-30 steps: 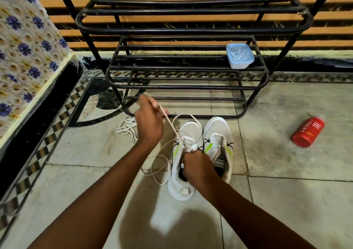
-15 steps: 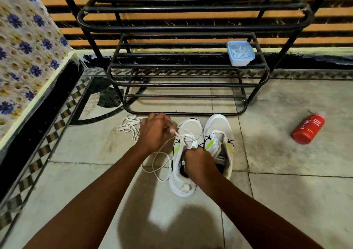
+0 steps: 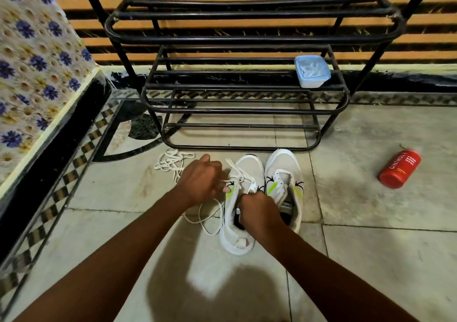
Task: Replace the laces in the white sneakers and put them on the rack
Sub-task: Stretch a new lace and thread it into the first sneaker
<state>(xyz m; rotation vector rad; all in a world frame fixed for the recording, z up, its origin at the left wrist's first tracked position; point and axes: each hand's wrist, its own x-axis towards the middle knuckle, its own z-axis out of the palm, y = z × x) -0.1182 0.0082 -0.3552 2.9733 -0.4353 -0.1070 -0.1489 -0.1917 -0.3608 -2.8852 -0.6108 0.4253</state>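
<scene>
The lace [image 3: 223, 181], held high a second ago, is now drawn down taut beside the left sneaker [image 3: 243, 198] by the pinching left hand [image 3: 201, 182], while its tongue is gripped by the right hand [image 3: 257, 206], so another eyelet seems threaded.

Two sneakers [image 3: 249, 181] [image 3: 284, 173]; two laces [image 3: 173, 161] [image 3: 210, 219]; one rack [image 3: 247, 37]; one red bottle [image 3: 399, 169]; one tub [image 3: 312, 71].

On the tiled floor [image 3: 371, 260] are seen two white sneakers [image 3: 284, 173], a loose lace [image 3: 170, 162], a red bottle [image 3: 399, 169] on its side, and the black rack [image 3: 247, 110].
</scene>
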